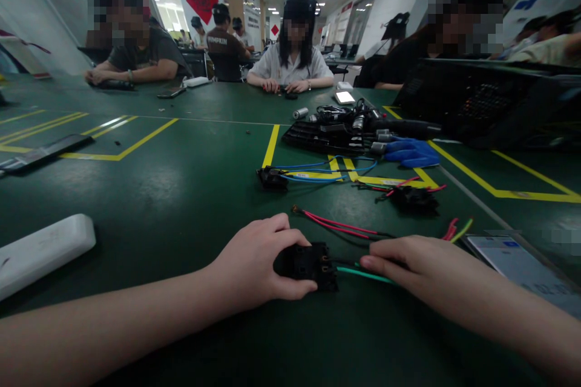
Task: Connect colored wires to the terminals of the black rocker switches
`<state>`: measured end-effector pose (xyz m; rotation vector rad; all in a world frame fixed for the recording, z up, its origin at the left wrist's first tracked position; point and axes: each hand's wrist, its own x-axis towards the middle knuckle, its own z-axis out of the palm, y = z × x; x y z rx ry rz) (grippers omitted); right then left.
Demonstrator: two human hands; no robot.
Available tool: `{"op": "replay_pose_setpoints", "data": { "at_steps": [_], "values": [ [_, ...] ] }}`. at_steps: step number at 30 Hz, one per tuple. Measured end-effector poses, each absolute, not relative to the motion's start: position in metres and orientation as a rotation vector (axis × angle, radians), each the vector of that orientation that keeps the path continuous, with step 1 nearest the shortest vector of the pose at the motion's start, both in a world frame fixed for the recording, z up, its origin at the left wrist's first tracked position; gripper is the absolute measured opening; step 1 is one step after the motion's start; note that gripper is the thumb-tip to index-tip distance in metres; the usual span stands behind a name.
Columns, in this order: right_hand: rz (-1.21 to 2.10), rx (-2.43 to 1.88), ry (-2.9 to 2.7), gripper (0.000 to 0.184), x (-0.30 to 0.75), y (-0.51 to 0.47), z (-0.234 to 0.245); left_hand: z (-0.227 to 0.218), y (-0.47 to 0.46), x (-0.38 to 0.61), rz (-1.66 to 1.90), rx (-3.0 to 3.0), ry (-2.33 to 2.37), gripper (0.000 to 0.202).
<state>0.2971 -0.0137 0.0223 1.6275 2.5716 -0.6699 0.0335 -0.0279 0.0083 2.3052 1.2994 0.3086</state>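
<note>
My left hand (267, 263) grips a black plastic connector block (313, 266) between thumb and fingers, low over the green table. Small copper-coloured contacts show on the block's right side. My right hand (403, 263) is closed, its thumb and forefinger pinching wires just right of the block. A green wire (358, 273) runs from the block under that hand, with a dark wire beside it. Red wires (336, 224) with a bare terminal end lie just beyond both hands. Red and yellow-green wire ends (456, 231) stick out past my right hand.
Farther off lie a black block (272, 178) with blue wires, another dark block (415, 198), a heap of black parts (327, 136) and blue gloves (411, 152). A white bar (49, 251) lies left, a phone (521, 266) right. People sit across the table.
</note>
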Motion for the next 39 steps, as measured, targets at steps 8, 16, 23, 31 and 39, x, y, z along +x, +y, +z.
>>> {"op": "replay_pose_setpoints", "data": {
  "at_steps": [8, 16, 23, 31, 39],
  "values": [
    [-0.642, 1.643, 2.962, 0.056, 0.292, -0.023, 0.051, 0.007, -0.027, 0.033, 0.309, 2.305, 1.306, 0.039],
    [-0.618, 1.649, 2.660, 0.048, 0.297, -0.016, 0.045, 0.008, -0.028, 0.033, 0.288, 2.306, 1.309, 0.039],
    [-0.818, 1.587, 2.517, 0.046, 0.303, -0.015, 0.023, 0.007, -0.029, 0.032, 0.309, 2.323, 1.302, 0.039],
    [-0.586, 1.674, 2.619, 0.045, 0.298, -0.014, 0.037, 0.008, -0.028, 0.033, 0.298, 2.305, 1.308, 0.039],
    [-0.651, 1.841, 2.894, 0.063, 0.294, -0.019, 0.051, 0.009, -0.028, 0.033, 0.294, 2.303, 1.310, 0.038]
  ]
}}
